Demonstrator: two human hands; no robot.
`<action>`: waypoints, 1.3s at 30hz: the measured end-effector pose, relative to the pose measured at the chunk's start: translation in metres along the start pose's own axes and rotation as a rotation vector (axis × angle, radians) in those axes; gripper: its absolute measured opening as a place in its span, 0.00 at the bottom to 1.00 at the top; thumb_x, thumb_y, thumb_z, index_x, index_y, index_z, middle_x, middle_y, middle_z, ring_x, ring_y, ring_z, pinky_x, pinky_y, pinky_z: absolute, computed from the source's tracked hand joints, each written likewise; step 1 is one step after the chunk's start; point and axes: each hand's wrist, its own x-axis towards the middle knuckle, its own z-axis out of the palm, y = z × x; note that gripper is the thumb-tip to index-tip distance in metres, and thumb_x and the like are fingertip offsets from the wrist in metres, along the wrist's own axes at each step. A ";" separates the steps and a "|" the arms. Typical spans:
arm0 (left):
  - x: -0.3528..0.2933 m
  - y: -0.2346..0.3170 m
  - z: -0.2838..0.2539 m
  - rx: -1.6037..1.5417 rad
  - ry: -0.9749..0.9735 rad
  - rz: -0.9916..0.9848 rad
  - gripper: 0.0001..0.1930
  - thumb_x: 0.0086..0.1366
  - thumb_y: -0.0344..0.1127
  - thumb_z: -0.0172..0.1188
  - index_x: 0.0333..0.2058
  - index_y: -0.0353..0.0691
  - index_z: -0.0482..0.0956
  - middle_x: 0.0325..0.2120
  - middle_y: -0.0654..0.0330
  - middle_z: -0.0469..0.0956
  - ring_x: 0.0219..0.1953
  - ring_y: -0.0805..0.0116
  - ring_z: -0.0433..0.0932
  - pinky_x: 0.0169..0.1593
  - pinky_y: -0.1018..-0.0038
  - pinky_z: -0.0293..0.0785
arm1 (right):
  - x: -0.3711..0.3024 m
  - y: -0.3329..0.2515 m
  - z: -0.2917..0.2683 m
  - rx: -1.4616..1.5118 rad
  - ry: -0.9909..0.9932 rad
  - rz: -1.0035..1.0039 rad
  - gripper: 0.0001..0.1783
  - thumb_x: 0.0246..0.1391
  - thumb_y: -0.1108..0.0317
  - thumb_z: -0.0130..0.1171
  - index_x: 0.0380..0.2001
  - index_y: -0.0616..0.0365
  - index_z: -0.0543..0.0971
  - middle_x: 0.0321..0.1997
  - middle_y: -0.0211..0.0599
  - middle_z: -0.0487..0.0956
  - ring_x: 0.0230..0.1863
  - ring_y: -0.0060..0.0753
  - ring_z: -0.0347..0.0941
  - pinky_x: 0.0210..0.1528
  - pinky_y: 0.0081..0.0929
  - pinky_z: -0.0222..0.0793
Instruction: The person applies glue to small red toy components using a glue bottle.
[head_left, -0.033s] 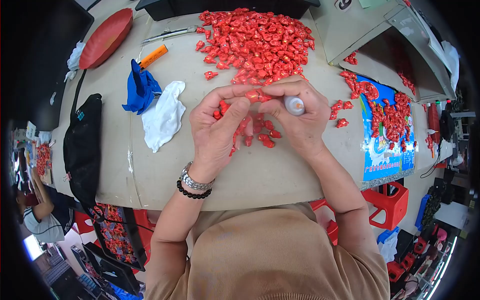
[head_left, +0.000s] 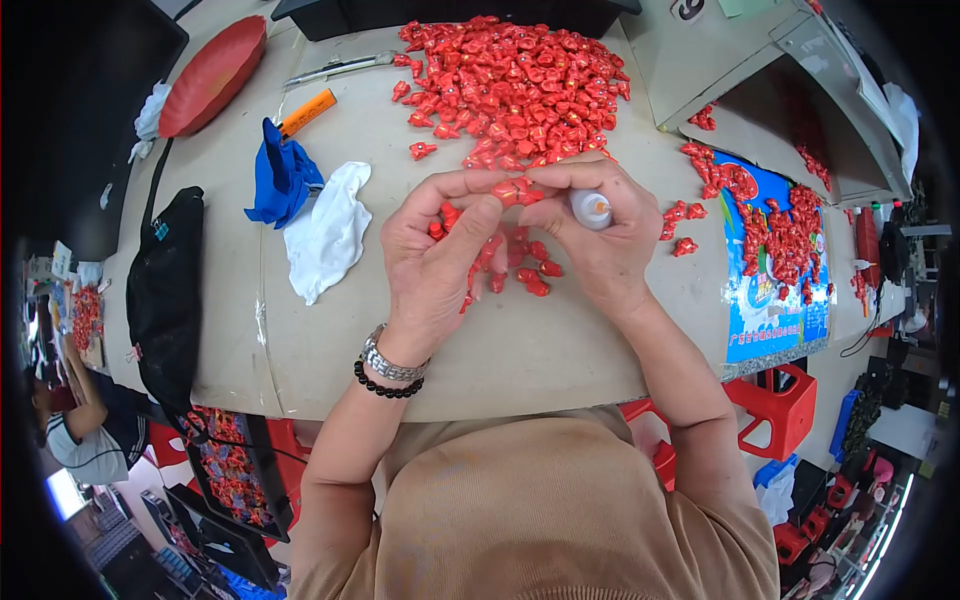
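Between the fingertips of both hands is a small glossy red figure (head_left: 514, 191). My left hand (head_left: 432, 250) is closed, pinching it with thumb and forefinger, while more red pieces (head_left: 441, 222) are tucked in the palm and curled fingers. My right hand (head_left: 610, 240) touches the figure's other end with thumb and forefinger. That same hand grips a small white bottle (head_left: 590, 208) with a narrow tip against its fingers. Several loose red figures (head_left: 535, 278) lie on the table just below the hands. A large heap of them (head_left: 520, 85) spreads beyond the hands.
A white cloth (head_left: 328, 235), a blue cloth (head_left: 280, 178), an orange stick (head_left: 307, 113) and a red dish (head_left: 215, 75) sit at left. A black bin (head_left: 450, 14) stands behind the heap. On the right, more red figures lie on a blue printed sheet (head_left: 750, 335) beside a grey cabinet (head_left: 700, 65).
The white bottle in my right hand has tilted slightly, showing more of its tip. Both hands stay in nearly the same place around the red figure.
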 end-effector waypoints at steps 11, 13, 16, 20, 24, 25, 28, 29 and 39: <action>-0.002 -0.012 -0.009 0.423 -0.082 0.403 0.06 0.64 0.25 0.54 0.39 0.33 0.72 0.26 0.60 0.74 0.19 0.79 0.72 0.17 0.85 0.62 | -0.003 0.004 -0.001 0.038 -0.092 -0.003 0.16 0.28 0.82 0.70 0.25 0.59 0.77 0.26 0.35 0.79 0.27 0.29 0.77 0.28 0.22 0.72; -0.001 -0.013 -0.010 0.441 -0.090 0.442 0.05 0.64 0.24 0.54 0.39 0.32 0.73 0.27 0.60 0.74 0.19 0.80 0.71 0.17 0.85 0.62 | -0.004 0.005 0.001 0.056 -0.095 0.027 0.16 0.28 0.82 0.70 0.25 0.59 0.77 0.26 0.35 0.79 0.27 0.29 0.77 0.28 0.21 0.72; 0.001 -0.013 -0.011 0.482 -0.095 0.516 0.04 0.63 0.23 0.54 0.37 0.32 0.73 0.27 0.59 0.74 0.18 0.81 0.70 0.17 0.85 0.61 | -0.005 0.006 0.003 0.107 -0.086 0.033 0.16 0.29 0.81 0.70 0.25 0.59 0.76 0.25 0.34 0.79 0.27 0.28 0.77 0.29 0.21 0.72; 0.001 -0.012 -0.010 0.502 -0.091 0.557 0.03 0.62 0.21 0.54 0.35 0.30 0.74 0.27 0.59 0.75 0.19 0.82 0.68 0.18 0.85 0.62 | -0.007 0.007 0.004 0.140 -0.082 0.061 0.16 0.29 0.81 0.70 0.25 0.59 0.76 0.25 0.34 0.78 0.28 0.27 0.77 0.29 0.21 0.72; 0.001 -0.011 -0.007 0.553 -0.025 0.589 0.05 0.58 0.17 0.56 0.33 0.30 0.75 0.23 0.59 0.76 0.21 0.77 0.73 0.24 0.81 0.70 | -0.008 0.008 0.005 0.154 -0.087 0.102 0.16 0.29 0.81 0.71 0.25 0.59 0.76 0.25 0.34 0.78 0.28 0.28 0.76 0.30 0.21 0.72; 0.001 -0.011 -0.007 0.548 -0.031 0.586 0.04 0.57 0.17 0.56 0.32 0.30 0.75 0.22 0.59 0.76 0.21 0.75 0.74 0.25 0.81 0.70 | -0.008 0.008 0.005 0.153 -0.087 0.103 0.16 0.29 0.81 0.71 0.25 0.59 0.76 0.25 0.34 0.78 0.28 0.28 0.76 0.30 0.21 0.72; 0.002 -0.011 -0.007 0.567 -0.041 0.608 0.04 0.57 0.17 0.56 0.31 0.30 0.75 0.22 0.58 0.75 0.21 0.74 0.74 0.25 0.80 0.70 | -0.008 0.009 0.005 0.158 -0.089 0.099 0.16 0.29 0.81 0.71 0.25 0.60 0.75 0.25 0.34 0.78 0.28 0.28 0.76 0.30 0.21 0.72; 0.002 -0.011 -0.007 0.592 -0.046 0.634 0.04 0.57 0.17 0.56 0.31 0.30 0.75 0.22 0.58 0.75 0.21 0.73 0.74 0.25 0.80 0.70 | -0.008 0.009 0.005 0.162 -0.092 0.096 0.16 0.29 0.81 0.71 0.25 0.60 0.75 0.25 0.34 0.78 0.28 0.28 0.76 0.30 0.21 0.72; 0.005 -0.011 -0.011 0.613 -0.113 0.661 0.05 0.59 0.17 0.56 0.34 0.28 0.76 0.24 0.60 0.74 0.24 0.78 0.69 0.26 0.82 0.67 | -0.008 0.011 0.005 0.137 -0.101 0.099 0.17 0.26 0.80 0.72 0.24 0.59 0.75 0.25 0.34 0.78 0.27 0.27 0.76 0.28 0.20 0.71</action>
